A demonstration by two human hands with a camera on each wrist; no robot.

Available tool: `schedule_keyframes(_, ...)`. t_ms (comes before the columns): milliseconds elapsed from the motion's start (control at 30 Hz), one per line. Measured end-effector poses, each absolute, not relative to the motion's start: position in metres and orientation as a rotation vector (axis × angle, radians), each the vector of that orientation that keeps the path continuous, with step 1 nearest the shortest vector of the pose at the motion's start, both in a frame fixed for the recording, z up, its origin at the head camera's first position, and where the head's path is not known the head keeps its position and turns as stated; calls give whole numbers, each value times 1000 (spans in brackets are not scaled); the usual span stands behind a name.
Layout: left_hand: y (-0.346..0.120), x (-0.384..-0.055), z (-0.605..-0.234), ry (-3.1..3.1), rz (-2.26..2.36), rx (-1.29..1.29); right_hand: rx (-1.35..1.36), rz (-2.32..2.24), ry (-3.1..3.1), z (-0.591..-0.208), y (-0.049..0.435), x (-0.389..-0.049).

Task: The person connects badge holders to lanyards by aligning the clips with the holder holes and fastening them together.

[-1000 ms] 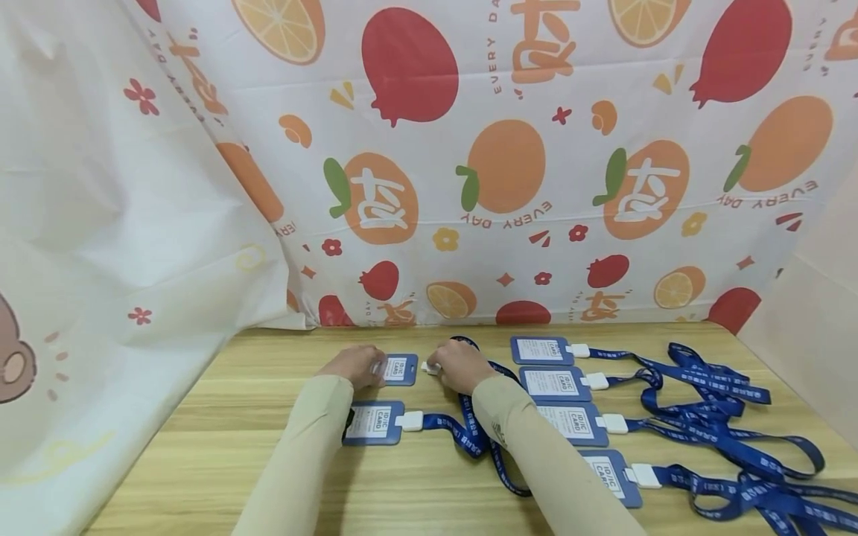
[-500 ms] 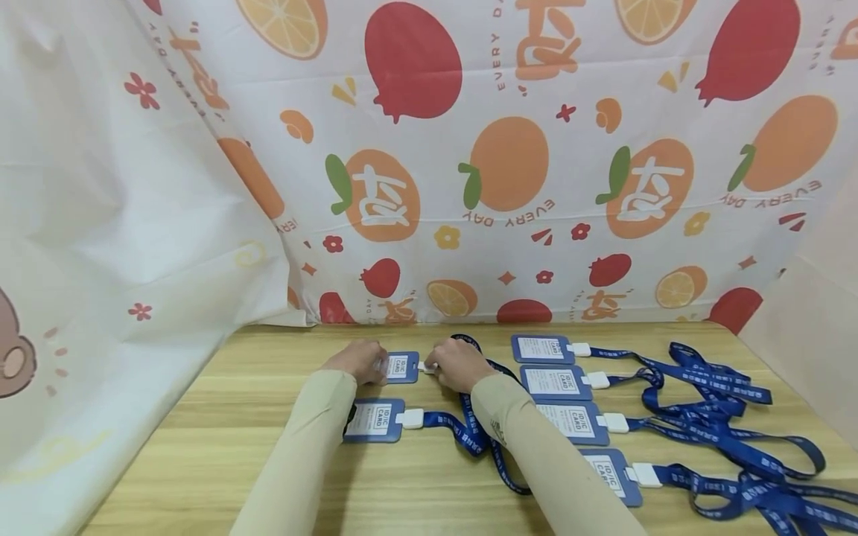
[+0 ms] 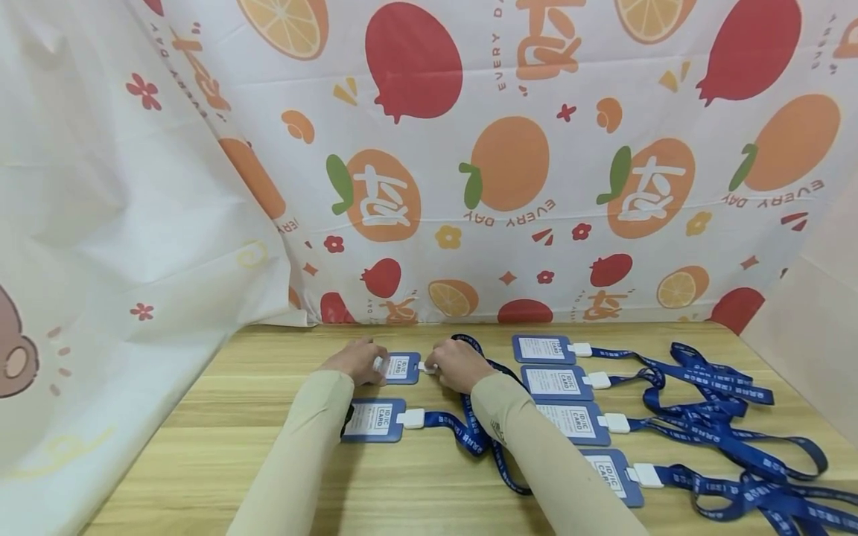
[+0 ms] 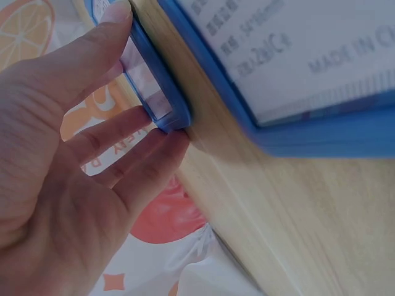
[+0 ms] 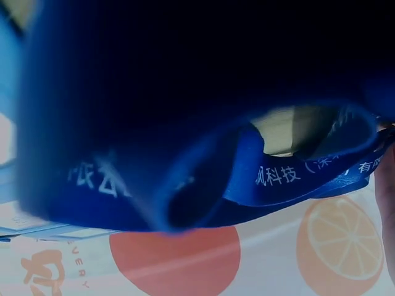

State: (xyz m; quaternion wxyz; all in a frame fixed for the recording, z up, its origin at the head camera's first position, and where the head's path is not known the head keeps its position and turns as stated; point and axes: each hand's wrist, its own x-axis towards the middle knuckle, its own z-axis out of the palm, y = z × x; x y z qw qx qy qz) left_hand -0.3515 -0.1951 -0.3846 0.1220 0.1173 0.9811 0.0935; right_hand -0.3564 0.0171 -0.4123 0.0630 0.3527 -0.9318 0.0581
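Observation:
My left hand (image 3: pixel 357 362) holds a blue badge holder (image 3: pixel 403 369) by its left end at the back of the table. In the left wrist view, the thumb lies along one edge of that holder (image 4: pixel 162 92) and the fingertips touch its corner. Facing it, my right hand (image 3: pixel 459 365) pinches a white lanyard clip (image 3: pixel 424 367) right at the holder's slotted end. A blue printed lanyard (image 3: pixel 469 406) trails from under the right hand. It fills much of the right wrist view as a loose strap (image 5: pixel 278 179), and little of the hand shows there.
Nearer me lies another badge holder (image 3: pixel 374 420) with its white clip (image 3: pixel 413 418) and strap, partly behind the left sleeve. Several more badge holders (image 3: pixel 553 382) form a column at the right, their lanyards (image 3: pixel 724 417) heaped beyond. A fruit-print cloth (image 3: pixel 509 246) hangs behind the table.
The right hand's white clip has moved slightly left, closing the gap to the badge holder's slotted end. The left hand keeps its hold on the holder with little movement.

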Motion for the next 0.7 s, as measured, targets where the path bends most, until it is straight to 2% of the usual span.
schedule_keyframes(700,-201,-347,-390,2927,285,392,1041,197,-2838,-412,13,-355)
